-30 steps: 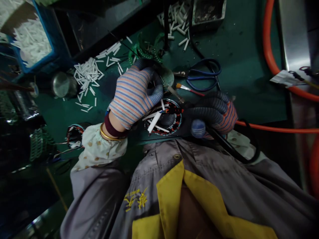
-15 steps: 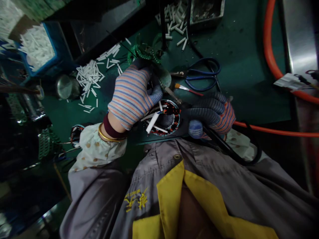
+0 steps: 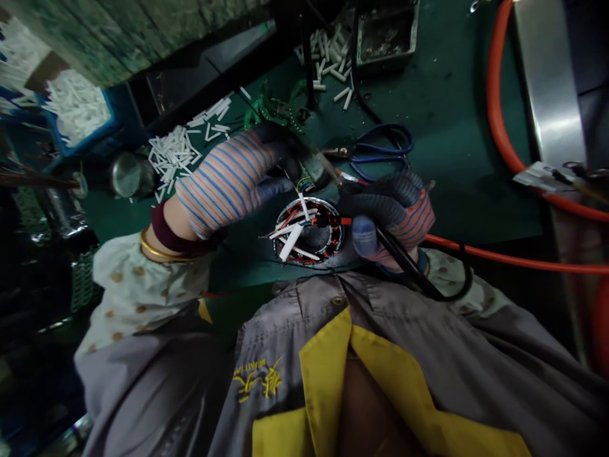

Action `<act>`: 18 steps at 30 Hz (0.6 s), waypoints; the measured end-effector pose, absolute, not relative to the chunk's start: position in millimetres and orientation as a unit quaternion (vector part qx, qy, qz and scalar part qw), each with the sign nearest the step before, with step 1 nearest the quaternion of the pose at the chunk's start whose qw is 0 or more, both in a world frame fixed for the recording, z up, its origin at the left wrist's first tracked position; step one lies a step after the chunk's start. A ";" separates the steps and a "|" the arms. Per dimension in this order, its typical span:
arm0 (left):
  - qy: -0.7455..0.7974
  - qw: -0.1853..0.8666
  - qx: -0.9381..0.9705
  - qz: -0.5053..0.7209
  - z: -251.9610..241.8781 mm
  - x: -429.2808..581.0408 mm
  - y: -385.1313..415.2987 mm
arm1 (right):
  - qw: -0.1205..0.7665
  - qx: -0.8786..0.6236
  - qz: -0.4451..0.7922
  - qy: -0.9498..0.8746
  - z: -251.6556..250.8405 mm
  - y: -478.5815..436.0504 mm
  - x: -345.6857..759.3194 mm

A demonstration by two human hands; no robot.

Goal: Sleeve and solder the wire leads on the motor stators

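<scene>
A round motor stator (image 3: 309,238) with copper windings and white sleeved leads lies on the green bench close to my body. My left hand (image 3: 228,181), in a striped glove, reaches from the left and pinches the wire leads (image 3: 301,190) just above the stator. My right hand (image 3: 387,212), in a darker striped glove, is wrapped round a soldering iron (image 3: 366,235) with a blue grip and black cable. Its metal tip (image 3: 328,170) points up-left and meets the wires at my left fingertips.
Blue-handled scissors (image 3: 380,149) and a small brush lie just beyond my hands. White sleeve pieces (image 3: 174,152) are scattered at the left and back, with more in a blue bin (image 3: 78,111). An orange hose (image 3: 504,257) crosses at the right. A metal tin (image 3: 126,174) stands left.
My left hand has lifted off the stator and drawn back left, so the stator shows in full. The iron's tip has risen to the held wires. The view has shifted slightly.
</scene>
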State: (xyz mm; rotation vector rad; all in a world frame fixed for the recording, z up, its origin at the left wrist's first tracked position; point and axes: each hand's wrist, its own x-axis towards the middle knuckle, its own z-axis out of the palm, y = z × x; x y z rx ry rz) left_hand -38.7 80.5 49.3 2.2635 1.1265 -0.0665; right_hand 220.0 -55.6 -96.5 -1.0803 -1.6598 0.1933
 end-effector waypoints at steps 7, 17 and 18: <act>0.524 0.253 0.810 0.075 18.9 -29.7 53.7 | 0.437 -0.502 0.062 -0.744 -82.3 -28.7 217.8; 0.558 0.257 0.777 0.140 -5.0 -22.6 20.5 | 0.406 -0.518 0.028 -0.752 -77.5 -20.5 216.1; 0.559 0.255 0.777 0.140 -4.9 -23.0 20.4 | 0.429 -0.503 0.002 -0.751 -77.9 -20.7 215.7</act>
